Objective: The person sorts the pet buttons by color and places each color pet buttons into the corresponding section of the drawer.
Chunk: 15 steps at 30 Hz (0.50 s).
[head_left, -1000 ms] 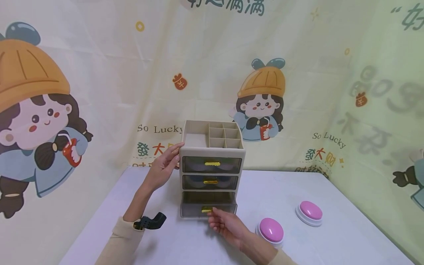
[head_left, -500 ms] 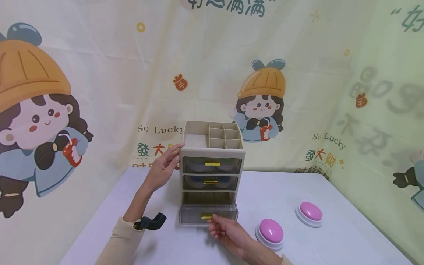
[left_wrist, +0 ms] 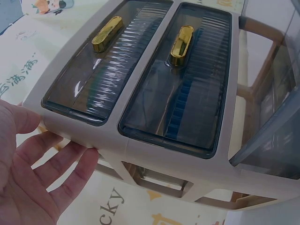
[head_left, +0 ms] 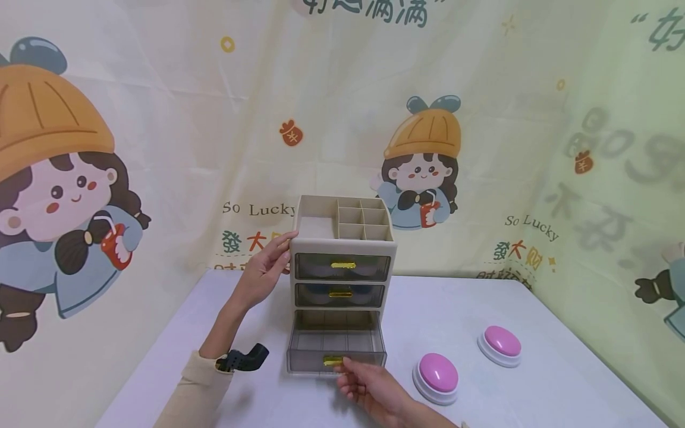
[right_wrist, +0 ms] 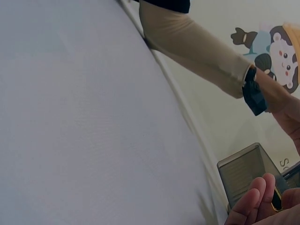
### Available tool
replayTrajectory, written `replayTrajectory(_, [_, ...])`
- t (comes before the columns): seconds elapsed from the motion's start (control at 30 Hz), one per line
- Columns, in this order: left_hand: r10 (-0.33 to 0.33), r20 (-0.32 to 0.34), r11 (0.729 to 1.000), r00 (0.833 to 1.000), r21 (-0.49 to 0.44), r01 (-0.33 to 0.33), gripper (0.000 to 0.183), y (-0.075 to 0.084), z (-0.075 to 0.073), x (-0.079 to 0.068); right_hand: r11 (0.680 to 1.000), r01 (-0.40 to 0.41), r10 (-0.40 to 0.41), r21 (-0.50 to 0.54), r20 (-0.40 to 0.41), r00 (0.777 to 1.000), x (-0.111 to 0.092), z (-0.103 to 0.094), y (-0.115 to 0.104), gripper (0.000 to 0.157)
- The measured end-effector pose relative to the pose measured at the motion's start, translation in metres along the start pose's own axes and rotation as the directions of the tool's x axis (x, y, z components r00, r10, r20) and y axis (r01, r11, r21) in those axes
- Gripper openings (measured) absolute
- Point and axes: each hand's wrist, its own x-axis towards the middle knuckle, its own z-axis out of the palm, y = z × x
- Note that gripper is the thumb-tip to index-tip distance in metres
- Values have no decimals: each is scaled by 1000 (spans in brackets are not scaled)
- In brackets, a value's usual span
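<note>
A beige desktop drawer organizer (head_left: 342, 245) stands on the table, with an open-topped compartment tray above three smoky see-through drawers. The bottom drawer (head_left: 307, 361) is pulled out, and its ribbed floor shows. At its gold handle (head_left: 333, 361), my right hand (head_left: 369, 383) pinches with thumb and fingers. My left hand (head_left: 262, 270) rests on the organizer's left side near the top, fingers extended against the wall. In the left wrist view, the upper two drawers (left_wrist: 178, 93) are closed, and dark blue contents show dimly through one. The right wrist view catches the fingers (right_wrist: 255, 199) beside the handle.
Two pink push buttons on white bases, a nearer button (head_left: 439, 373) and a farther button (head_left: 502, 342), sit right of the organizer. The white table (head_left: 455, 303) ends at a printed cloth backdrop (head_left: 342, 77). A black wrist device (head_left: 243, 358) sticks out from the left wrist.
The bottom drawer has slid farther out toward me, with my right hand drawing back on its handle. The left hand stays at the organizer's side.
</note>
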Motion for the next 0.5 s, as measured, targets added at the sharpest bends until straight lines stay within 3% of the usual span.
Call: replayTrajectory(0.5, [6, -5, 1000, 1000, 9, -6, 46, 0, 0, 0, 999, -32, 31, 14, 32, 999, -8, -4, 6, 40])
